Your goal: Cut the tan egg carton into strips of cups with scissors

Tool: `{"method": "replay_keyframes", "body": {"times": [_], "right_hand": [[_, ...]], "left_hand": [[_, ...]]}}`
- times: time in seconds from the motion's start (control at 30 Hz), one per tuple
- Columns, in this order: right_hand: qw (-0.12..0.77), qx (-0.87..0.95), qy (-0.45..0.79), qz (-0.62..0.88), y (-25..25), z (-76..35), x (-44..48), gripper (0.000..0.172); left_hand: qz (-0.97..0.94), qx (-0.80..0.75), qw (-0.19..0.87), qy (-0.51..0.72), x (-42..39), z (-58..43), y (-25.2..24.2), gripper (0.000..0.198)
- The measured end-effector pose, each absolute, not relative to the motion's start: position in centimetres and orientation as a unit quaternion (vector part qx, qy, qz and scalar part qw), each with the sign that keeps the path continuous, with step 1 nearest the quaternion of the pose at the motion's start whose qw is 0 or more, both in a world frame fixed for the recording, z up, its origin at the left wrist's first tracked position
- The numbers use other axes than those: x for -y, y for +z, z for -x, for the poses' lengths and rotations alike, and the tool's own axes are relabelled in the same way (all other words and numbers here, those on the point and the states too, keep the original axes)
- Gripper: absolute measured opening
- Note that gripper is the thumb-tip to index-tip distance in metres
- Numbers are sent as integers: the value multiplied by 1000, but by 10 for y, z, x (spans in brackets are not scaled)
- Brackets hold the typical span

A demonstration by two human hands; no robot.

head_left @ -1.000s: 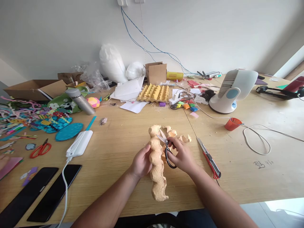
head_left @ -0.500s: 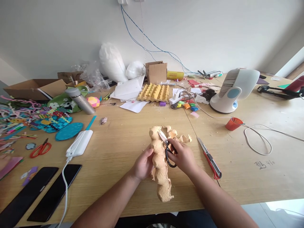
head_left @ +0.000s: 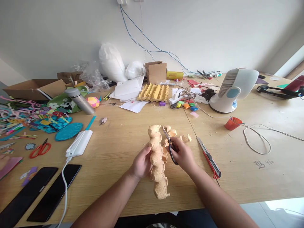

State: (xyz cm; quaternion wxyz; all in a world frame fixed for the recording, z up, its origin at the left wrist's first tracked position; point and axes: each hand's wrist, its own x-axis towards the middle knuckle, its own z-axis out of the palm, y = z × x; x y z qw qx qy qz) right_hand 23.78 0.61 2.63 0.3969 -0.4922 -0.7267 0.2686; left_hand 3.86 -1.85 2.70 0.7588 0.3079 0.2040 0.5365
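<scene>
My left hand [head_left: 142, 161] is closed around the left edge of an egg carton strip [head_left: 156, 158], a row of several tan pulp cups with a ragged right edge. The strip is held lengthwise above the table, cup bottoms facing up. In my right hand [head_left: 184, 155] is a pair of black-handled scissors [head_left: 171, 148], fingers wrapped about the handles. Its blades point up and left, just right of the strip's upper cups, apart from the edge. Torn carton scraps [head_left: 185, 138] lie behind and beside the scissors.
A red utility knife [head_left: 209, 158] lies right of my right hand. Farther back are a yellow egg tray [head_left: 154, 92], a white fan [head_left: 234, 91] and an orange cup [head_left: 233, 123]. At left lie orange scissors [head_left: 41, 149], a power bank [head_left: 79, 143] and two black phones [head_left: 55, 191].
The scissors have drawn back slightly from the strip's edge, and their blades look closer together. The strip has turned a little and shifted left in my left hand.
</scene>
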Motion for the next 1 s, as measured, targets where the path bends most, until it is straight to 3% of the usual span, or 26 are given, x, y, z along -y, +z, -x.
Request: {"method": "replay_keyframes", "body": {"times": [1.0], "right_hand": [[366, 751, 285, 470, 27, -235, 2, 33]], "left_hand": [[-371, -250, 723, 527, 19, -38, 8, 46]]}}
